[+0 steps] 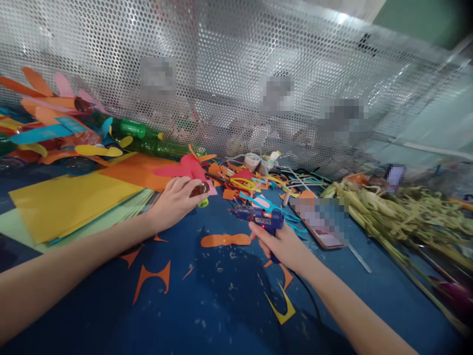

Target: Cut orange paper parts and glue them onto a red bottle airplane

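My left hand [176,199] is closed around a small craft of red paper [191,167], whose dark brown, glossy rounded end [200,189] shows by the fingertips. A yellow-green piece [203,202] sits just below that end. In my right hand [286,242] is a blue hot glue gun [263,217], its nozzle pointing left toward the craft and a red light glowing on its body. Below the nozzle, a propeller-shaped strip of orange paper [225,240] lies flat on the blue table [221,305]. The glue gun's black cord runs down beneath my right forearm.
Coloured paper sheets [70,202] lie left; bottle-and-paper planes [62,123] and green bottles [148,138] stand behind. Paper scraps [240,182] cover the back middle. A phone [321,224] and dried stalks [399,217] lie right. A perforated metal screen [221,64] rises behind.
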### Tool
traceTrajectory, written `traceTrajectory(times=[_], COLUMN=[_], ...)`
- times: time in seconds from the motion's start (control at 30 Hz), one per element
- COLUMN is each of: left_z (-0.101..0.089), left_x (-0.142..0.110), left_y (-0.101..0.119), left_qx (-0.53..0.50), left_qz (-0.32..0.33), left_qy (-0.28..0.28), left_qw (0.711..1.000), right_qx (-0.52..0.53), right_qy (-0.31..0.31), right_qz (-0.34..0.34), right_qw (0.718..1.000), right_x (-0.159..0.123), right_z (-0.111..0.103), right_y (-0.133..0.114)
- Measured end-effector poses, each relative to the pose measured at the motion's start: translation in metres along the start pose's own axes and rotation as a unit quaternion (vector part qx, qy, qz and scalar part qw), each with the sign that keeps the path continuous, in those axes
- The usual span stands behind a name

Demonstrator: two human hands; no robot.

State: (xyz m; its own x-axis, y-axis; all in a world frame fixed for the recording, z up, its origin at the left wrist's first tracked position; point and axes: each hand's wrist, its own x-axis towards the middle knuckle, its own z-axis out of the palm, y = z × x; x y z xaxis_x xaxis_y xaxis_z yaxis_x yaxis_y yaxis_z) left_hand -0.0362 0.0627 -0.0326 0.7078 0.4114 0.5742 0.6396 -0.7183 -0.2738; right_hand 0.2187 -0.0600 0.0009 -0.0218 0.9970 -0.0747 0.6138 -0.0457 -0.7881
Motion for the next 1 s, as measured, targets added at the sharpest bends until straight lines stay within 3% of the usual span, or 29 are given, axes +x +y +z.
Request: traceTrajectory(times=[0.07, 0.27, 0.43, 0.7, 1.0], left_z=[0.001, 0.002, 0.004, 0.008, 0.008], left_x=[-0.002, -0.005, -0.007, -0.006, -0.006], left_y=[0.005, 0.014, 0.016, 0.015, 0.014], left_qx=[-0.009, -0.084, -0.112, -0.156, -0.153], left_qz=[0.008, 0.043, 0.057, 0.003, 0.001], left_qy=[0.012, 0.082, 0.077, 0.017, 0.02], left_qw=[1.0, 0.992, 0.989, 0.988, 0.988], right_qx=[-0.019, -0.047, -0.116, -0.161, -0.2], right_qy=[0.015, 0.074, 0.078, 0.069, 0.079], right_qz=[-0.021, -0.169, -0.246, -0.249, -0.248], right_qw=[0.999, 0.982, 0.959, 0.953, 0.945], right_x=[-0.003, -0.012, -0.014, -0.01, -0.002], right_z=[0.004, 0.015, 0.023, 0.029, 0.042], right_y=[-0.004, -0.007, -0.004, -0.001, 0.003])
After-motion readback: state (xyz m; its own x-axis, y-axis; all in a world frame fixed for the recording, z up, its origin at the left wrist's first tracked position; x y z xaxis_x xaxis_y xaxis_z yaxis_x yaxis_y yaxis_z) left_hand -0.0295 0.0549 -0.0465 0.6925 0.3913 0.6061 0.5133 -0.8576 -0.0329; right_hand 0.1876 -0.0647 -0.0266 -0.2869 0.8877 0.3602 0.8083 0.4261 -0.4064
